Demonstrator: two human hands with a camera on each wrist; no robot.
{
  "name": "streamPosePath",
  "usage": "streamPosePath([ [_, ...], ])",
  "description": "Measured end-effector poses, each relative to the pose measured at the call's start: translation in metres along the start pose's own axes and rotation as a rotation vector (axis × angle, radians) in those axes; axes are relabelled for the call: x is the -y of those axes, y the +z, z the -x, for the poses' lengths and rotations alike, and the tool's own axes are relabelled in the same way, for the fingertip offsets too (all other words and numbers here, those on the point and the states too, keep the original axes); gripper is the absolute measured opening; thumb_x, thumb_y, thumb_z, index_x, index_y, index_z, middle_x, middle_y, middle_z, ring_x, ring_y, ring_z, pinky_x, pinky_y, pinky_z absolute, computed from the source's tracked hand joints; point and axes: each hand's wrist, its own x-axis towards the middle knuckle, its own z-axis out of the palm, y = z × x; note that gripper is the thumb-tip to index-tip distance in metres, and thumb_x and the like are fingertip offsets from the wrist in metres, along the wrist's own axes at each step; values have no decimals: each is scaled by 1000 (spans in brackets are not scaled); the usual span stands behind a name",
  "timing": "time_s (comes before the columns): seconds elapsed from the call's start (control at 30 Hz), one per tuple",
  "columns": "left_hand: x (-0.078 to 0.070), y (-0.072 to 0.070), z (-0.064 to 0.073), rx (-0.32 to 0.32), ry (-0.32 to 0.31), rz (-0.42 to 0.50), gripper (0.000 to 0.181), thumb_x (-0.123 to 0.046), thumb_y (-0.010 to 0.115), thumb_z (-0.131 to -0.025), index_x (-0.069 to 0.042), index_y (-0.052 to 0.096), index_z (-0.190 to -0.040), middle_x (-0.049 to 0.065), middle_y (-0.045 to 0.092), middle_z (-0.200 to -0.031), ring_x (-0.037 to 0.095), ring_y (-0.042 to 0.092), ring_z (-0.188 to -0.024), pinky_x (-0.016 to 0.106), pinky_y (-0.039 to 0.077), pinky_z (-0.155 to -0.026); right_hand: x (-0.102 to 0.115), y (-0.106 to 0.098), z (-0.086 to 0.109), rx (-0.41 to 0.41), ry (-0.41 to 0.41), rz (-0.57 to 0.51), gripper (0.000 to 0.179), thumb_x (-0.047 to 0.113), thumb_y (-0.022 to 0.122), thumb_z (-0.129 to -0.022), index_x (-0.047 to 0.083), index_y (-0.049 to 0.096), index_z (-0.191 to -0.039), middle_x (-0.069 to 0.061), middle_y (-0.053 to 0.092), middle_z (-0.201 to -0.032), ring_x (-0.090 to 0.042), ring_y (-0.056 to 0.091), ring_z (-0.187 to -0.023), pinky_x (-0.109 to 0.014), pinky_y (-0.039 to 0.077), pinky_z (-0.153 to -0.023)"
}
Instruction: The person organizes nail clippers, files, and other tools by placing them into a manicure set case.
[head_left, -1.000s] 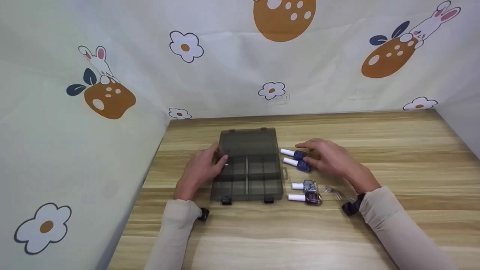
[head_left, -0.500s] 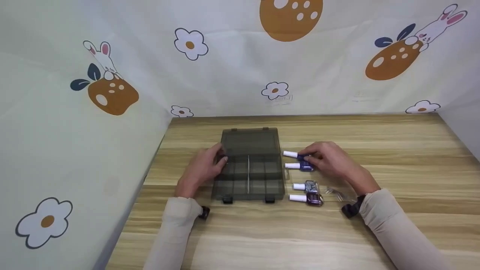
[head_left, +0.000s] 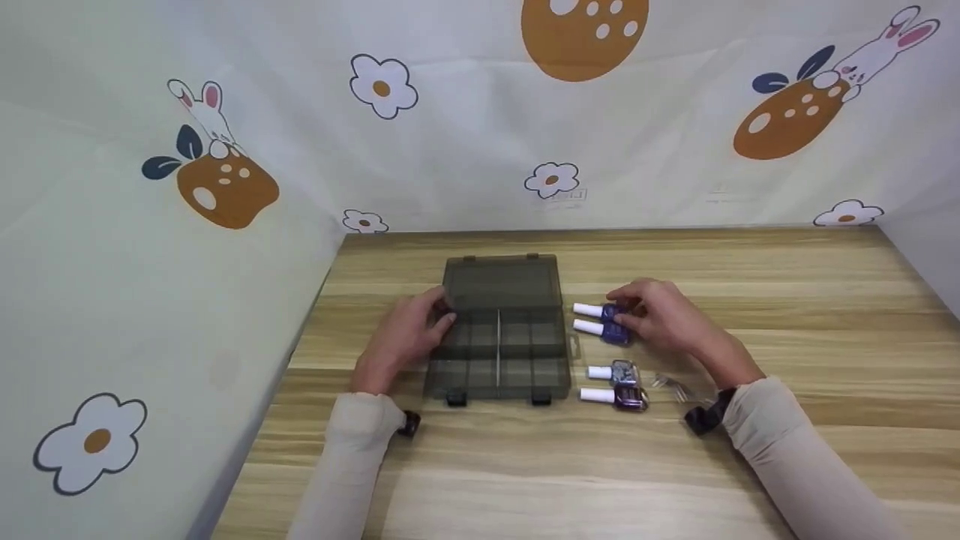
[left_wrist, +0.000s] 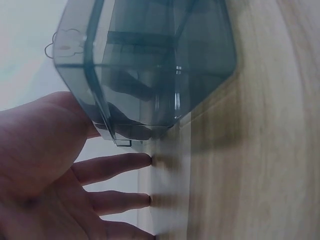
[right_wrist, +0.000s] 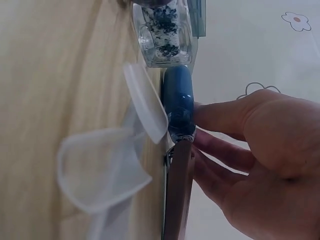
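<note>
Beside a smoky see-through divided plastic box [head_left: 498, 330], its lid folded back, rests my left hand [head_left: 401, 334]. Its thumb and index finger lie at the box's left side. In the left wrist view, the other fingers [left_wrist: 117, 201] reach toward the table, loosely spread. My right hand [head_left: 664, 319] is at two dark blue nail polish bottles lying side by side. Its thumb touches them where the far bottle [head_left: 600, 311] meets the near bottle [head_left: 602, 330], and its index finger stretches past the far one. The right wrist view shows the fingertips against the blue glass [right_wrist: 179, 102].
Nearer the person lie a glitter nail polish bottle [head_left: 613, 372] and a dark purple one [head_left: 615, 396], white caps toward the box. Small clear plastic pieces [head_left: 671, 388] lie right of these. A patterned sheet [head_left: 465, 135] stands behind the wooden table [head_left: 540, 465].
The right index finger came down on the far blue bottle, then lifted off it. Both blue bottles shifted slightly and now lie closer together. The left hand stays at the box.
</note>
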Motion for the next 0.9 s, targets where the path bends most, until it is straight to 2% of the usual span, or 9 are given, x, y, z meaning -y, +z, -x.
streamPosePath([
  [0.17,0,0,-1,-4,2,1,15,-19,70,-106,-13,70,-120,3,75,-108,19,63,-91,43,56,-87,2,-1,0,-10,-2,43,29,4,78,-96,-3,76,-125,-20,74,-111,-35,71,-102,-55,60,-93],
  [0.37,-1,1,-2,-19,20,-11,15,-17,70,-106,-12,72,-120,4,77,-108,24,68,-95,44,56,-90,3,-3,2,13,5,-6,25,0,74,-97,-1,75,-122,-20,79,-110,-36,76,-102,-55,61,-93],
  [0.5,-2,1,-2,-26,23,-20,14,-17,70,-106,-12,72,-118,4,77,-106,24,67,-94,44,56,-89,2,-3,2,8,42,-3,29,3,76,-98,-3,74,-126,-24,78,-112,-40,77,-103,-56,61,-94],
  [0.7,-1,1,-2,-18,22,-12,15,-16,70,-106,-12,72,-120,4,76,-107,21,65,-93,43,56,-89,3,-2,1,-25,59,13,29,5,79,-96,-4,75,-123,-24,78,-113,-38,76,-101,-55,62,-92],
  [0.9,-1,1,-2,-16,22,-8,14,-16,71,-105,-12,72,-119,3,76,-105,19,65,-92,43,56,-88,7,2,1,-91,39,28,28,3,79,-95,-2,76,-122,-23,74,-114,-37,73,-102,-54,61,-92],
])
